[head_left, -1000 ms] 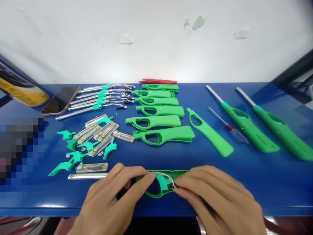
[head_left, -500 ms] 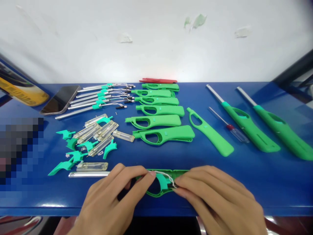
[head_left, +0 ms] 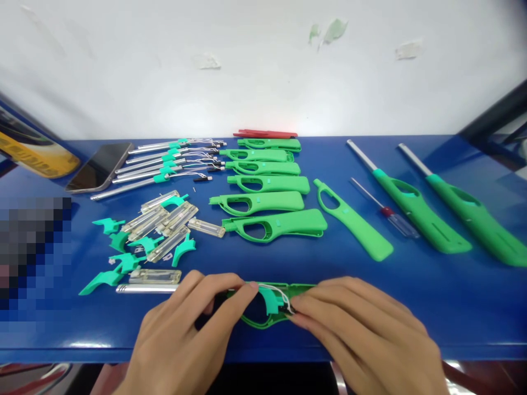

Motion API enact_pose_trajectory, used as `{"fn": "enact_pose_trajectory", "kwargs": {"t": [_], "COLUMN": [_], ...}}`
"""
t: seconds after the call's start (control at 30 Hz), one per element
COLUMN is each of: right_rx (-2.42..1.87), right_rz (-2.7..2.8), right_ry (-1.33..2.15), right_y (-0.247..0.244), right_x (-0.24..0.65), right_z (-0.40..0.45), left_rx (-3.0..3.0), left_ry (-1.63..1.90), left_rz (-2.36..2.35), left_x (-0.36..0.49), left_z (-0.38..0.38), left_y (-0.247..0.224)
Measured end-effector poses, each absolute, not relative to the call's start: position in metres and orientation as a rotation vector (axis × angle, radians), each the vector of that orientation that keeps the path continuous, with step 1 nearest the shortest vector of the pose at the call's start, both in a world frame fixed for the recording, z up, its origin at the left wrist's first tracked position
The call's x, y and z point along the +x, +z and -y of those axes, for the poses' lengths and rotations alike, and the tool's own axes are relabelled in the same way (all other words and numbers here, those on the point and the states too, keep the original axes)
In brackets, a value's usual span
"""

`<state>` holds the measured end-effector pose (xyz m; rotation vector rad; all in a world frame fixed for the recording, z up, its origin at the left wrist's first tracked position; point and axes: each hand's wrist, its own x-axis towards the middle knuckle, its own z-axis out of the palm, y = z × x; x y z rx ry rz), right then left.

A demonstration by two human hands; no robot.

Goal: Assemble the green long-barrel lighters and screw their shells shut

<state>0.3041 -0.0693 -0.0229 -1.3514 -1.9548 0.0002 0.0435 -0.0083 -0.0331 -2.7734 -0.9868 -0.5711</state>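
Note:
A green lighter shell half (head_left: 260,323) lies open side up near the table's front edge. My left hand (head_left: 193,329) is closed on its front end, thumb and index finger pressing near the white wires (head_left: 280,291). From under that hand a silver metal tube (head_left: 147,288) sticks out to the left. A teal trigger (head_left: 269,302) sits at the shell's finger opening. Just right of it, my right hand (head_left: 362,323) pinches the black igniter (head_left: 285,309), mostly covered by the fingertips. The shell's handle is largely hidden beneath the right hand.
Behind lie clear fuel tanks (head_left: 168,244), teal triggers (head_left: 184,250), wired tubes (head_left: 142,174) and several green shells (head_left: 267,202). At right are a loose shell half (head_left: 362,233), a screwdriver (head_left: 397,222) and two assembled lighters (head_left: 436,233). A phone (head_left: 101,167) rests at left.
The trigger and igniter shift slightly relative to the shell, and the left fingertips move a little left. Both hands keep their grip; the whole view shifts slightly.

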Motion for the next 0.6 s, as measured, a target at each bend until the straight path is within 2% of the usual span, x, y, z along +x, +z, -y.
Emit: {"fn": "enact_pose_trajectory", "kwargs": {"t": [0.17,0.6], "right_rx": [-1.357,-1.34], "right_rz": [1.96,1.936], "right_ry": [0.013,0.038], "right_y": [-0.024,-0.023], "right_x": [0.306,0.304], "right_z": [0.071,0.069], "left_rx": [-2.75,-2.828], "left_ry": [-0.793,-0.856], "left_rz": [1.057,1.071], "left_x": [0.059,0.06], "left_z": [0.005,0.008], "left_y": [-0.02,-0.023]}}
